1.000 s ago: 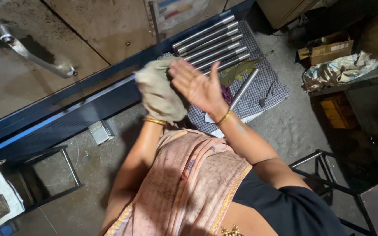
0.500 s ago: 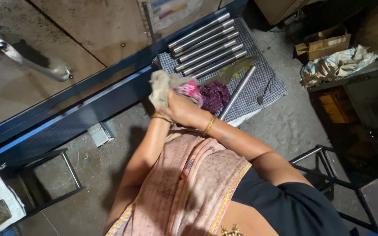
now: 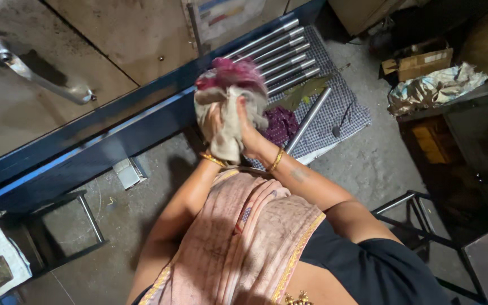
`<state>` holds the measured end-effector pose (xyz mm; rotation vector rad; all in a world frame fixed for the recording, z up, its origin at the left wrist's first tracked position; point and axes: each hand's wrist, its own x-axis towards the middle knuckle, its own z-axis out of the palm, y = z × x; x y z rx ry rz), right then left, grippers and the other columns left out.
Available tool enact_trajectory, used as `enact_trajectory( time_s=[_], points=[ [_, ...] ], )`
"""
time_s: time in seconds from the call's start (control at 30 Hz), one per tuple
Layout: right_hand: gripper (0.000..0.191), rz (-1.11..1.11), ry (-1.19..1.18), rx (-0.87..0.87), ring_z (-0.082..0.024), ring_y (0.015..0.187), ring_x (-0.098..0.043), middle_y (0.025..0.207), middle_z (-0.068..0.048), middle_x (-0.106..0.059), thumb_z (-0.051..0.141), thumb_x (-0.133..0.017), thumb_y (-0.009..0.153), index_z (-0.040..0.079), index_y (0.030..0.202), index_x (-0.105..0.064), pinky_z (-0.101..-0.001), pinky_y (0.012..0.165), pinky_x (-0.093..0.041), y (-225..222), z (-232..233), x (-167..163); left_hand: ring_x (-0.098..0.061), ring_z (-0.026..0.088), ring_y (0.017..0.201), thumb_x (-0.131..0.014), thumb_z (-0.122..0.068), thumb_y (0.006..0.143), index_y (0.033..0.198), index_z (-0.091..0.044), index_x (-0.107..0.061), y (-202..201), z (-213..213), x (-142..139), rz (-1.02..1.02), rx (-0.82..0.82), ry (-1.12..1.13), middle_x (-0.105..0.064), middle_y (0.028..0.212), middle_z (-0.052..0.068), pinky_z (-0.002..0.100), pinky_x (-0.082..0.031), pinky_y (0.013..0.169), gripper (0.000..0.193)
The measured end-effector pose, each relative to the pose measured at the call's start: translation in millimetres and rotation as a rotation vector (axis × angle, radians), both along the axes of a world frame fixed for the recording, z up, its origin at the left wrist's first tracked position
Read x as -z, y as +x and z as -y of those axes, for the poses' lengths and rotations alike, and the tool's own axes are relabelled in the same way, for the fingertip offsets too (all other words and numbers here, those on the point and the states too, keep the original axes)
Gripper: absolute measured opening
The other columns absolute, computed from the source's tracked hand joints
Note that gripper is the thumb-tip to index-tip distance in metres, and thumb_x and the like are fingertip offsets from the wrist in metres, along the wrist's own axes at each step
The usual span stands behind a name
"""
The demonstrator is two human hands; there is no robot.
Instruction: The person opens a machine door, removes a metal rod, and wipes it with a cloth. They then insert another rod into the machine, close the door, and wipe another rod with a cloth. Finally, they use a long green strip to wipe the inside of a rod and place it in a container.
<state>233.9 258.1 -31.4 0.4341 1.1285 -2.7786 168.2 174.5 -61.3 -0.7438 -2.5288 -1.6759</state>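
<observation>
Basically both hands are up at frame centre, bundling cloth. Left hand (image 3: 214, 127) and right hand (image 3: 249, 133) press toward each other with a beige rag (image 3: 227, 121) sandwiched between the palms; a pink-maroon cloth (image 3: 230, 72) bunches out at 12 o'clock of the hands. Each grip is clenched on the beige rag, fingers wrapped in from either side, so the wad stays compact and nothing trails. Whether the pink-maroon cloth is pinched directly or just riding on the rag, I can't tell.

Surroundings:
- checked mat (image 3: 345, 110) on the floor at 2 o'clock of the hands, likely there to keep parts off the grit
- row of steel rods (image 3: 266, 51) lying parallel on the mat at 1 o'clock, packed side by side so they don't roll
- one loose rod (image 3: 309, 118) lying diagonally, apart from the row, at 3 o'clock
- dark purple cloth (image 3: 280, 124) on the mat just beside the right wrist
- blue machine frame (image 3: 86, 152) running diagonally at 9 o'clock
</observation>
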Motion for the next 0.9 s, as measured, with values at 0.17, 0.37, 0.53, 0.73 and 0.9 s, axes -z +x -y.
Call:
enact_trajectory(
  time_s=[0.17,0.37,0.53,0.73,0.9],
  points=[
    [0.074,-0.129,0.196,-0.057,-0.020,0.107,-0.064,0.116,-0.008,-0.065,0.073,-0.036,0.106,0.006,0.126,-0.060,-0.0346,0.099,-0.051,-0.6,7.6,20.7,-0.064,0.039,0.083,-0.062,-0.037,0.099,0.100,-0.009,-0.070,-5.8,8.7,-1.8,-0.131,0.059,-0.151,-0.067,0.089,0.017,0.052,-0.049,0.072,0.029],
    [0.080,-0.190,1.030,-0.256,-0.031,0.125,-0.060,0.131,-0.020,-0.065,0.066,-0.026,0.108,-0.003,0.136,-0.056,-0.0393,0.109,-0.042,15.0,5.0,28.0,-0.069,0.039,0.073,-0.065,-0.036,0.091,0.083,-0.005,-0.069,-36.9,6.3,17.5,-0.023,0.183,-0.246,-0.066,0.077,0.020,0.050,-0.054,0.066,0.033],
    [0.075,0.088,1.331,-0.589,-0.036,0.097,-0.074,0.103,-0.027,-0.076,0.060,-0.033,0.110,-0.006,0.119,-0.067,-0.0415,0.097,-0.054,21.9,9.4,-23.5,-0.070,0.042,0.080,-0.069,-0.042,0.090,0.077,-0.002,-0.069,-54.8,5.6,2.6,0.178,0.067,-0.389,-0.070,0.081,0.023,0.049,-0.055,0.065,0.042],
    [0.084,-0.447,0.570,-0.361,-0.030,0.133,-0.058,0.143,-0.017,-0.060,0.071,-0.039,0.100,0.008,0.156,-0.037,-0.0460,0.114,-0.043,27.0,-18.1,-66.6,-0.069,0.041,0.089,-0.067,-0.043,0.091,0.086,-0.003,-0.069,-66.7,23.3,-27.2,0.097,-0.006,-0.433,-0.070,0.091,0.023,0.048,-0.054,0.074,0.040],
    [0.067,0.093,0.800,0.047,-0.029,0.091,-0.072,0.104,-0.020,-0.073,0.063,-0.052,0.101,0.001,0.122,-0.067,-0.0427,0.078,-0.055,16.6,-99.2,-19.2,-0.068,0.041,0.092,-0.067,-0.042,0.091,0.090,-0.003,-0.068,-45.4,40.3,-19.1,-0.138,0.109,-0.381,-0.068,0.096,0.023,0.048,-0.053,0.078,0.039]
  ],
)
